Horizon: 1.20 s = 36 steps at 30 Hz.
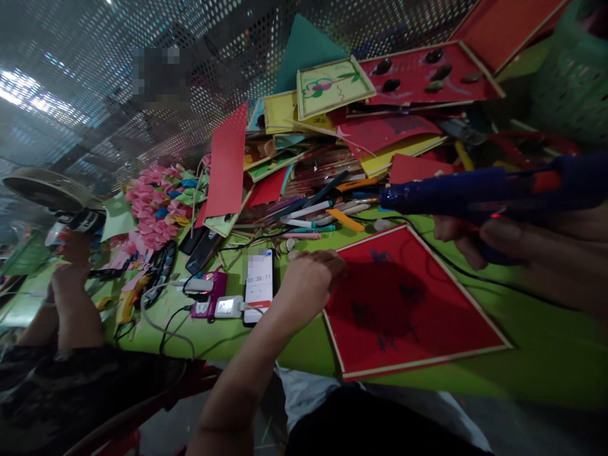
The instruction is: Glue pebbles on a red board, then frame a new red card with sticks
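My right hand, on the right, grips a dark blue hot glue gun; its nozzle points left and a small red light glows near the grip. The gun is above the table, over the far side of a red card framed with thin pale wooden strips. Dark brush-like characters mark the card, which lies flat. My left hand is closed at the card's upper left corner, fingers curled down on the edge and hiding that corner. A phone showing a timer lies just left of this hand.
A purple power adapter with plugs and cables sits left of the phone. Pens and markers pile up behind, below stacked framed cards. Pink paper petals lie farther left. Another person's hands are at far left. The gun's black cord crosses the green table.
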Available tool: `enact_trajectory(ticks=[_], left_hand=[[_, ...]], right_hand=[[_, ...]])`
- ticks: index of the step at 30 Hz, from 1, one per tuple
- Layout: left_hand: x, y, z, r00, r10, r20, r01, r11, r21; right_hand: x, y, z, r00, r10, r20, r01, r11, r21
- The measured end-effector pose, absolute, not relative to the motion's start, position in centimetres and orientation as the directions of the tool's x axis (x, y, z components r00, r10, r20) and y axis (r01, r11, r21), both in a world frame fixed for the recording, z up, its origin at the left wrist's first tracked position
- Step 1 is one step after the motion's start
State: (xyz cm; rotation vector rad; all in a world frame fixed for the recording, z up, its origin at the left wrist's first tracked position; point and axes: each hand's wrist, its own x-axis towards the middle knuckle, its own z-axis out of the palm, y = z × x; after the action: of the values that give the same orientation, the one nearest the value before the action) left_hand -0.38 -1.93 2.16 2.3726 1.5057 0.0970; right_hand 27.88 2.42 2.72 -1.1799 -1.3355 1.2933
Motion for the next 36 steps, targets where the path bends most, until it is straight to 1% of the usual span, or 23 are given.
enact_trajectory(ticks=[2,4,7,9,11,13,15,18,22,28,32,36], left_hand=[[-0.2,-1.9,2.2,0.439,0.889,-0.129,0.877,-0.392,0.28],[-0.1,-1.8,2.3,0.439,0.888,-0.139,0.885,-0.401,0.238],[0.0,-1.8,2.7,0.445,0.882,-0.158,0.891,-0.419,0.175],[-0.2,-1.9,3.1,0.452,0.881,-0.143,0.888,-0.429,0.163],[-0.8,-2.1,3.5,0.439,0.894,-0.088,0.889,-0.419,0.183],[-1.5,-2.2,3.9,0.412,0.911,-0.029,0.89,-0.396,0.228],[-2.0,-2.3,4.0,0.402,0.916,0.0,0.88,-0.386,0.278],[-2.1,-2.0,3.7,0.432,0.901,-0.024,0.858,-0.403,0.319],[-1.4,-1.6,2.9,0.456,0.887,-0.071,0.853,-0.412,0.321],[-0.8,-1.3,2.4,0.474,0.876,-0.094,0.853,-0.429,0.297],[-0.7,-1.2,2.5,0.492,0.865,-0.103,0.844,-0.444,0.302],[-0.5,-1.2,2.4,0.487,0.866,-0.11,0.846,-0.437,0.305]], right_hand=[[27.9,2.6,2.6,-0.196,0.981,-0.012,0.076,0.003,-0.997],[27.9,2.8,2.6,-0.227,0.974,0.005,0.075,0.022,-0.997],[27.7,3.2,2.7,-0.218,0.975,0.041,0.047,0.053,-0.997],[27.7,3.4,3.0,-0.209,0.976,0.058,0.04,0.068,-0.997],[27.7,3.5,3.2,-0.201,0.977,0.072,0.035,0.081,-0.996],[27.8,3.5,3.3,-0.185,0.979,0.082,0.028,0.089,-0.996],[27.9,3.5,3.3,-0.174,0.981,0.082,0.028,0.089,-0.996],[28.1,3.6,3.1,-0.178,0.981,0.074,0.019,0.079,-0.997],[28.3,3.7,2.7,-0.196,0.978,0.072,0.022,0.078,-0.997],[28.0,3.7,3.2,-0.175,0.982,0.065,0.033,0.072,-0.997],[27.8,3.7,3.2,-0.162,0.985,0.061,0.031,0.067,-0.997],[27.9,3.6,2.9,-0.166,0.981,0.096,0.0,0.097,-0.995]])
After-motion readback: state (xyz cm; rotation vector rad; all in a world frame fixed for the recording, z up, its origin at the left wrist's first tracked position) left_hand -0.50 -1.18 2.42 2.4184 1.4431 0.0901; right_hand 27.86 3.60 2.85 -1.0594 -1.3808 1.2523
